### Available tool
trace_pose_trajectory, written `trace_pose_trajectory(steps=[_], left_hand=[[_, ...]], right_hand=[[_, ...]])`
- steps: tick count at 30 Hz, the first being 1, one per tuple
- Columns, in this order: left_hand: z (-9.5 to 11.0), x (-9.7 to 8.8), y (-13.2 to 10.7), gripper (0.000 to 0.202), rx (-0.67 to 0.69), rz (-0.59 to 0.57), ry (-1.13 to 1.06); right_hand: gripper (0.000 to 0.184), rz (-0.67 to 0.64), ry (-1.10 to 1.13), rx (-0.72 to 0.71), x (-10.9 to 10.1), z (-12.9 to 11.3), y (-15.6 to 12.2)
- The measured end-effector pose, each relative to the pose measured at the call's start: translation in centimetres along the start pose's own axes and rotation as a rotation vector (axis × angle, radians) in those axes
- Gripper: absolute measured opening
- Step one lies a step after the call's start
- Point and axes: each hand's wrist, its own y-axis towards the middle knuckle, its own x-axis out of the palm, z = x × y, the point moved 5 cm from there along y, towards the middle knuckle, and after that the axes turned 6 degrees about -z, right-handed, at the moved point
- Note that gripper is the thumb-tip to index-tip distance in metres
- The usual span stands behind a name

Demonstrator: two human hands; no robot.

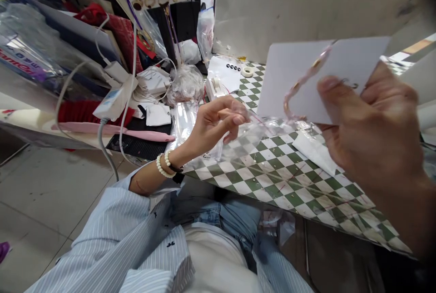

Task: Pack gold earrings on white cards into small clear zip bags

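Left hand: bag; right: pink-beaded card

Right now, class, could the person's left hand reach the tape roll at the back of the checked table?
Probably yes, once it lets go. The left hand is pinching a clear plastic bag, but nothing tall seems to stand between it and the tape roll across the checked table.

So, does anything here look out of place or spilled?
Yes: tiny gold specks and red thread bits lie scattered across the green-and-white checkered mat, and a white power adapter sits tilted, its grey cable drooping over the bench edge.
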Motion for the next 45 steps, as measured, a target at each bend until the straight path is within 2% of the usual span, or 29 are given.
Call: trace_pose_trajectory(steps=[2,5,12,17,23,26,28,31,34,36,39,42,45], left_hand=[[0.3,0.0,0.0,0.035,0.021,-0.006,0.03],[0.5,0.0,0.0,0.031,0.042,-0.011,0.051],[0.4,-0.8,0.4,0.036,0.012,0.159,0.248],[-0.1,0.0,0.9,0.03,0.023,0.073,0.217],[-0.8,0.8,1.1,0.029,-0.032,0.023,0.094],[-0.8,1.3,1.2,0.025,-0.053,-0.005,0.097],[-0.5,1.5,1.3,0.023,-0.059,0.012,0.116],[0.0,1.5,1.5,0.019,-0.044,0.046,0.119],[0.3,1.5,1.7,0.017,-0.006,0.007,0.041],[0.3,1.6,1.6,0.018,-0.003,-0.036,-0.025],[0.1,2.1,1.2,0.025,-0.038,-0.059,-0.056],[0.2,3.1,0.8,0.028,-0.061,-0.05,-0.025],[0.2,3.3,1.1,0.027,-0.034,0.035,0.06]], right_hand=[[0.026,-0.003,-0.001,-0.02,0.1,-0.3,0.4],[0.029,-0.141,0.001,0.037,0.9,-0.1,0.6],[0.022,-0.384,-0.148,0.142,1.8,1.0,-1.0],[0.022,-0.589,-0.226,0.19,2.6,2.0,-2.6],[0.021,-0.57,-0.228,0.235,2.9,2.5,-3.6],[0.033,-0.581,-0.201,0.3,2.6,2.8,-4.0],[0.041,-0.53,-0.247,0.255,2.2,2.6,-4.0],[0.061,-0.352,-0.347,0.123,1.4,1.8,-4.0],[0.051,-0.282,-0.327,0.151,0.5,1.5,-3.9],[0.039,-0.316,-0.352,0.138,-0.2,1.1,-3.6],[0.018,-0.429,-0.52,0.037,-0.8,0.5,-2.8],[0.022,-0.602,-0.645,-0.112,-0.5,0.1,-2.5],[0.031,-0.625,-0.705,-0.249,-0.5,-0.4,-2.4]])
